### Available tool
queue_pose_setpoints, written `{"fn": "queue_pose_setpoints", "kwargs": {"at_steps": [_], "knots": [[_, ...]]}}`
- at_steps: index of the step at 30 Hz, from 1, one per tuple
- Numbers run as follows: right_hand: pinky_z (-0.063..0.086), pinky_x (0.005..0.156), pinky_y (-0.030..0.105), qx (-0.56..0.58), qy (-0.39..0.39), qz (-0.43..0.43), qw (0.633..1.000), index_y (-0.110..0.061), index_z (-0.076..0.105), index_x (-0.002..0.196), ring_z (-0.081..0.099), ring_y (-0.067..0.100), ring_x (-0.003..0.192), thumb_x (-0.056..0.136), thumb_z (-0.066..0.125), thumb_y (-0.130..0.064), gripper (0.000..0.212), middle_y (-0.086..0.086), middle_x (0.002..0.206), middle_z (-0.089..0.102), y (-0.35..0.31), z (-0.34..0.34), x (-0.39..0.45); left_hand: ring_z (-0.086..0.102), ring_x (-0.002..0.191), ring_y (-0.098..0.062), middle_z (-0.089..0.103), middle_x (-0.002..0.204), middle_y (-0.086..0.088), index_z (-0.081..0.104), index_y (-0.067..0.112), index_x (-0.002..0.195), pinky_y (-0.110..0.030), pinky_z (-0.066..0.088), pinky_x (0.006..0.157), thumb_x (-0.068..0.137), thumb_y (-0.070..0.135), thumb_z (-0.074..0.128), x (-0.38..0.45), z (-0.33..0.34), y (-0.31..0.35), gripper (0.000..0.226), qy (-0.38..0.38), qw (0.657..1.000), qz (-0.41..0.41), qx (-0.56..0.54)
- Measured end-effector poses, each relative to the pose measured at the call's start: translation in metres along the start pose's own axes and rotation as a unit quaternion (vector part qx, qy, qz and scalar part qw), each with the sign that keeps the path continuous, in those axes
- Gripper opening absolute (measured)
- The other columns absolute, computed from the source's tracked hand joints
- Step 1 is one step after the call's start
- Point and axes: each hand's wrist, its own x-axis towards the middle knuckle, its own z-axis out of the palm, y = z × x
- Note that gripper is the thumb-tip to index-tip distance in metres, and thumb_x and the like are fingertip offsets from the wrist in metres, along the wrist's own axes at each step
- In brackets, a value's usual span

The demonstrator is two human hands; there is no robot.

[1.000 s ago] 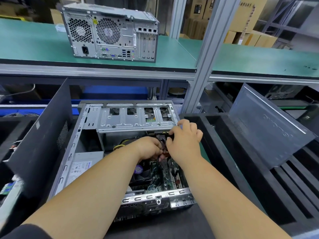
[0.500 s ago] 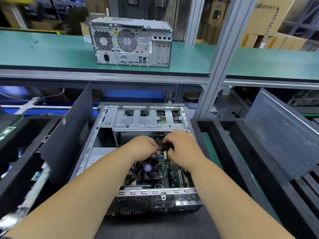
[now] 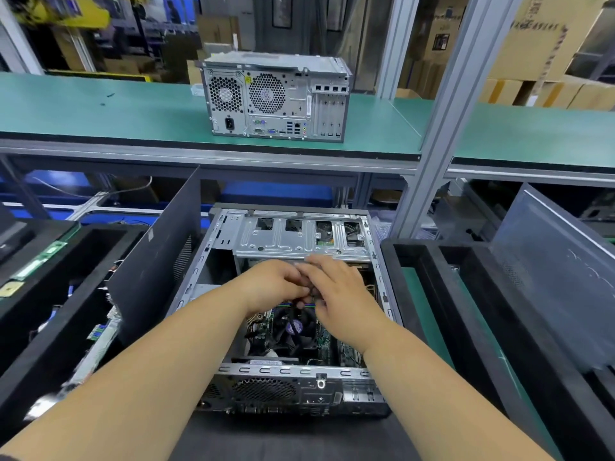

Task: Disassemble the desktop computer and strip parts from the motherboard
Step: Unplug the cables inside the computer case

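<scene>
- Open computer case (image 3: 289,377) lay on the bench; both hands worked inside, above the CPU fan (image 3: 294,327).
- Left hand (image 3: 273,284) and right hand (image 3: 336,294) pinched a small dark part, likely a connector (image 3: 311,291); blurred.
- Risk: a skewed pull could bend pins or tear cable.

Bright, perhaps overhead light; blurred edges.

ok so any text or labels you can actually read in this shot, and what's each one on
Nothing here reads clearly.
Cardboard box, top right: dark printed lettering, too blurred to read.
Yellow sticker on the closed computer on the green shelf: too small.
Grey side panel, right: faint embossed marks, illegible.
Purple fan label inside the open computer case: too small.
Both the left hand and right hand cover whatever they are working on.
</scene>
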Motion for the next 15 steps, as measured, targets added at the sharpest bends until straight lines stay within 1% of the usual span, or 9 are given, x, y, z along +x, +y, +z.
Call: {"fn": "queue_pose_setpoints", "kwargs": {"at_steps": [2,3,5,7,9,11,13,14,15], "knots": [[0.039,0.094,0.042,-0.001,0.003,0.001,1.0,-0.016,0.063,0.122,0.051,0.026,0.112,0.083,0.06,-0.01,0.04,0.0,0.124,0.055,0.002,0.001,0.003,0.06,0.066,0.002,0.073,0.076,0.007,0.075,0.025,0.081,-0.007,0.043,0.065,0.09,0.012,0.064,-0.005,-0.004,0.001,0.019,-0.024,0.999,0.011,0.036],[0.041,0.093,0.041,0.01,0.014,0.015,1.0,-0.013,0.067,0.113,0.053,0.026,0.107,0.085,0.061,-0.009,0.029,0.001,0.115,0.058,0.003,0.002,0.004,0.064,0.07,0.001,0.074,0.081,0.006,0.075,0.024,0.088,-0.008,0.046,0.068,0.09,0.01,0.063,-0.007,-0.006,0.0,0.019,-0.018,1.0,0.005,0.01],[0.045,0.088,0.038,0.053,0.043,0.068,0.995,-0.01,0.071,0.1,0.056,0.026,0.098,0.087,0.061,-0.008,0.017,0.001,0.105,0.06,0.008,0.003,0.003,0.069,0.08,-0.006,0.075,0.091,0.001,0.071,0.018,0.097,-0.019,0.054,0.078,0.093,0.004,0.056,-0.009,-0.009,-0.005,0.022,0.024,0.997,-0.02,-0.066],[0.045,0.082,0.034,0.093,0.068,0.135,0.984,-0.012,0.072,0.095,0.055,0.021,0.092,0.092,0.06,-0.012,0.013,-0.001,0.099,0.059,0.011,0.003,0.002,0.069,0.088,-0.007,0.073,0.096,0.003,0.069,0.021,0.099,-0.027,0.052,0.089,0.092,0.002,0.053,-0.011,-0.015,-0.013,0.026,0.077,0.996,-0.035,-0.032],[0.042,0.073,0.031,0.113,0.098,0.189,0.97,-0.015,0.07,0.086,0.052,0.014,0.082,0.095,0.06,-0.02,0.014,-0.005,0.088,0.055,0.015,0.002,0.002,0.066,0.097,-0.006,0.071,0.1,0.01,0.07,0.028,0.099,-0.025,0.049,0.092,0.088,0.001,0.05,-0.015,-0.019,-0.019,0.035,0.078,0.994,-0.039,0.065],[0.035,0.062,0.021,0.128,0.134,0.219,0.958,-0.02,0.062,0.073,0.048,0.005,0.072,0.095,0.06,-0.026,0.023,-0.008,0.077,0.049,0.016,0.001,0.001,0.063,0.099,-0.009,0.069,0.104,0.013,0.071,0.032,0.099,-0.026,0.049,0.091,0.085,0.004,0.045,-0.018,-0.02,-0.021,0.041,0.047,0.983,-0.042,0.172],[0.031,0.058,0.012,0.142,0.155,0.231,0.95,-0.026,0.053,0.065,0.046,0.001,0.069,0.095,0.06,-0.027,0.031,-0.009,0.072,0.046,0.015,-0.001,0.0,0.061,0.101,-0.014,0.066,0.109,0.012,0.07,0.032,0.105,-0.028,0.046,0.093,0.089,0.012,0.044,-0.016,-0.018,-0.02,0.036,0.037,0.952,-0.036,0.302],[0.03,0.057,0.011,0.144,0.159,0.235,0.948,-0.028,0.047,0.061,0.046,0.002,0.068,0.096,0.059,-0.026,0.036,-0.008,0.071,0.045,0.014,-0.001,0.0,0.059,0.103,-0.015,0.066,0.109,0.011,0.069,0.031,0.106,-0.029,0.044,0.094,0.094,0.019,0.043,-0.015,-0.018,-0.021,0.031,0.039,0.939,-0.032,0.341],[0.03,0.056,0.012,0.143,0.16,0.241,0.946,-0.028,0.043,0.058,0.046,0.004,0.067,0.096,0.059,-0.025,0.041,-0.007,0.07,0.044,0.014,-0.001,-0.001,0.059,0.103,-0.016,0.066,0.107,0.01,0.068,0.03,0.104,-0.031,0.044,0.094,0.098,0.03,0.04,-0.014,-0.018,-0.022,0.028,0.038,0.938,-0.035,0.342]]}}
